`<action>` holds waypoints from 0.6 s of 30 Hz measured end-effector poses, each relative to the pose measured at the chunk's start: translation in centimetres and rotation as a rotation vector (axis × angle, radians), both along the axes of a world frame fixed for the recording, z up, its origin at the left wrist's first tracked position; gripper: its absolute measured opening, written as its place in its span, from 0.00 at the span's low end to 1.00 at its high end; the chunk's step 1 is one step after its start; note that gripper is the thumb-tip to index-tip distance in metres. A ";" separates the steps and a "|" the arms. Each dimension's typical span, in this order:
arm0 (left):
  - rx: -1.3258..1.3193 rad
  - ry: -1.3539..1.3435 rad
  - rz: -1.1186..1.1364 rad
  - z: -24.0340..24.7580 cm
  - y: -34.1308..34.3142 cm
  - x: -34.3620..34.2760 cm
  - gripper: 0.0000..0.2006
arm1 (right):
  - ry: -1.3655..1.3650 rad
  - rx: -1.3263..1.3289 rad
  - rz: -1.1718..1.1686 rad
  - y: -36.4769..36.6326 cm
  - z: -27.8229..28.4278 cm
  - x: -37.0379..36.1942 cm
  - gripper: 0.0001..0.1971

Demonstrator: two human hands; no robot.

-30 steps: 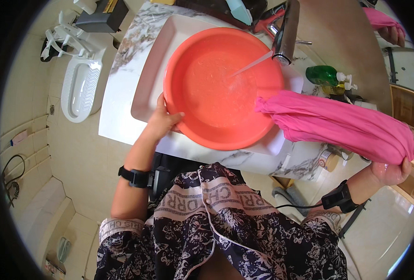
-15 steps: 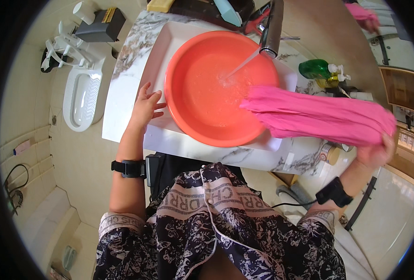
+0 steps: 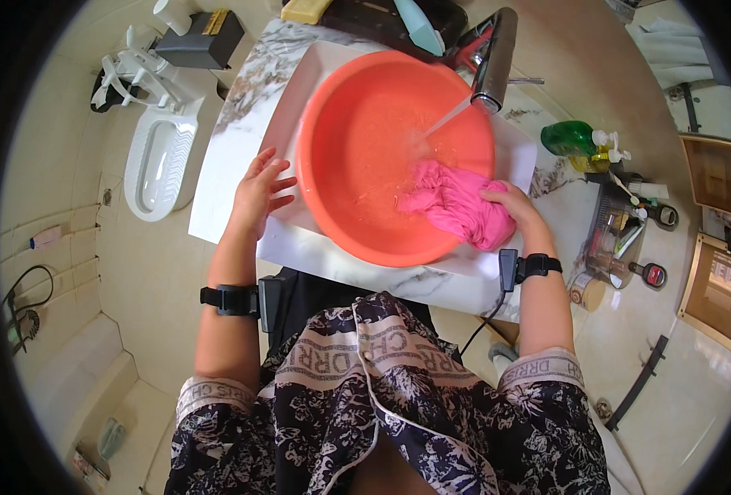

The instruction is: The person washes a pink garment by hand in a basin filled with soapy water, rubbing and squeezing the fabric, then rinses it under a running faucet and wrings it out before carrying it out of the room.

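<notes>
A large orange plastic basin [image 3: 340,124] sits in the white sink [image 3: 281,124] with water in it. Bunched pink cloth [image 3: 456,202] lies over its right side, partly in the water. My right hand [image 3: 515,206] is closed on the cloth's edge by the basin's right rim; some fingers are hidden. On the other side my left hand [image 3: 262,191] hovers by the left rim, fingers spread, holding nothing. From the chrome faucet [image 3: 495,66] a thin stream of water [image 3: 446,120] falls into the basin, just beyond the cloth.
A green pump bottle [image 3: 567,138] and a yellow one [image 3: 592,161] stand on the marbled counter [image 3: 225,177] at right. Nearer is a holder with brushes [image 3: 617,231]. A dark tray [image 3: 365,25] with a light-blue brush [image 3: 419,29] lies behind the basin. A squat toilet [image 3: 161,165] is at left.
My right hand has swung left from beyond the counter's right side to the basin's rim. The pink cloth, stretched out before, is now gathered in the basin. My left hand has barely moved.
</notes>
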State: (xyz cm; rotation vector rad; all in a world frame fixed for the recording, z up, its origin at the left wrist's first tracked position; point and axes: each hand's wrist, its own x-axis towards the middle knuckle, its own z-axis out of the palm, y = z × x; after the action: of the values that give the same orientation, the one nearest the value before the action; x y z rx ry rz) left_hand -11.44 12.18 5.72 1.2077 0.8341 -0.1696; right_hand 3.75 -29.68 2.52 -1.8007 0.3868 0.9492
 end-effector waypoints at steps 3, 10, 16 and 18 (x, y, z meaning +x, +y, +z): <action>-0.069 -0.019 0.038 -0.3 -0.5 0.1 0.27 | 0.097 0.166 -0.163 1.5 0.6 -1.0 0.16; 0.013 0.076 0.054 -2.0 -0.4 0.7 0.30 | 0.084 0.516 -0.453 -1.1 3.8 -5.6 0.20; -0.595 -0.106 0.055 -6.6 -4.2 3.6 0.33 | -0.061 0.588 -0.569 -4.7 7.2 -10.3 0.23; -0.667 -0.092 0.023 -7.3 -6.4 4.5 0.33 | -0.269 0.556 -0.599 -1.7 10.5 -11.7 0.26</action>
State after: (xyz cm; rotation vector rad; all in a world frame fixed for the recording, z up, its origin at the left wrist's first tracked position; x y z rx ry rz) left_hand -6.94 5.74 -1.57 0.5732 0.6352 -0.3404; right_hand -7.95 -31.39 13.04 -1.1736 0.4084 0.3349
